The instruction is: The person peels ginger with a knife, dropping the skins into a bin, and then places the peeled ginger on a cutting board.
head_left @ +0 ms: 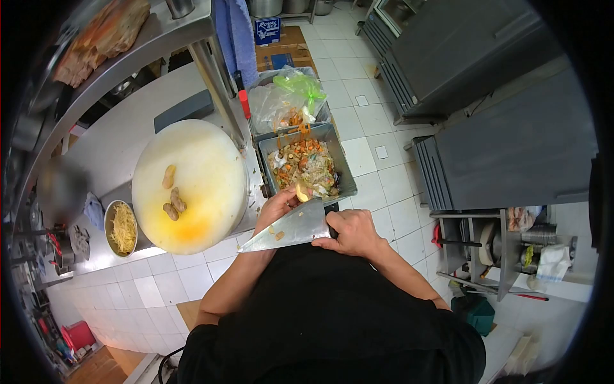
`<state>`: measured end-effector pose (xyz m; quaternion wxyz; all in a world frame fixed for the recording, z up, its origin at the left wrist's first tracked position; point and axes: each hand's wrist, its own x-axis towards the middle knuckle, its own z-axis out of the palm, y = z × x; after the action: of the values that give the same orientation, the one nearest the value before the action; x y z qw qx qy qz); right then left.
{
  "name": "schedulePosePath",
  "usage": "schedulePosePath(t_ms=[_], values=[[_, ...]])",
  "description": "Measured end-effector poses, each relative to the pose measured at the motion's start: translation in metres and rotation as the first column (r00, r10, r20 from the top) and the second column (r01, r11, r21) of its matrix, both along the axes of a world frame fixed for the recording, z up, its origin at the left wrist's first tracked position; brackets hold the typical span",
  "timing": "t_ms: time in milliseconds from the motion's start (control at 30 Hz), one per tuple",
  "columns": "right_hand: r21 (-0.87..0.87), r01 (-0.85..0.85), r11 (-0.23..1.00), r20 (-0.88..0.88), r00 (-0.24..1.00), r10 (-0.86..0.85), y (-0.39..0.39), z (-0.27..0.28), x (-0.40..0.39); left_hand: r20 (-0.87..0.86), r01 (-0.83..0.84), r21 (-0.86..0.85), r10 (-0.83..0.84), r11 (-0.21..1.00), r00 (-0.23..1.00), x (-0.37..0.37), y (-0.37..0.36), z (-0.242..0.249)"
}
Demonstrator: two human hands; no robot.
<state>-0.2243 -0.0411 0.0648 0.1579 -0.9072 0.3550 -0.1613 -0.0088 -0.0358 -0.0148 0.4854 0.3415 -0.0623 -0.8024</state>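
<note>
In my left hand is a piece of ginger, pale yellow where its flesh is bare. My right hand grips the dark handle of a wide cleaver. Bits of peel stick to the blade, which lies across in front of my left wrist. Both hands are just on my side of a grey bin full of food scraps. Left of them, on a round white chopping board, lie a peeled ginger piece and brown unpeeled ginger.
A metal bowl of pale yellow shreds stands left of the board. Behind the scrap bin, a second bin holds clear and green plastic bags. A red-handled tool hangs by the table post. Grey cabinets line the right side.
</note>
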Motion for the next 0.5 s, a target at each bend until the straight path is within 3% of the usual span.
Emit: schedulePosePath(t_ms=[100, 267, 500], values=[[0.028, 0.02, 0.999, -0.065, 0.998, -0.018, -0.001, 0.004, -0.002, 0.038, 0.014, -0.11, -0.01, 0.994, 0.999, 0.004, 0.003, 0.005], [0.078, 0.119, 0.99, -0.085, 0.99, -0.113, -0.009, -0.008, -0.013, -0.006, -0.074, -0.077, 0.074, 0.994, 0.997, 0.002, 0.007, 0.027], [0.105, 0.074, 0.992, -0.099, 0.993, -0.063, -0.009, -0.003, -0.012, -0.011, -0.062, -0.163, 0.061, 0.985, 0.998, 0.0, 0.005, 0.024]])
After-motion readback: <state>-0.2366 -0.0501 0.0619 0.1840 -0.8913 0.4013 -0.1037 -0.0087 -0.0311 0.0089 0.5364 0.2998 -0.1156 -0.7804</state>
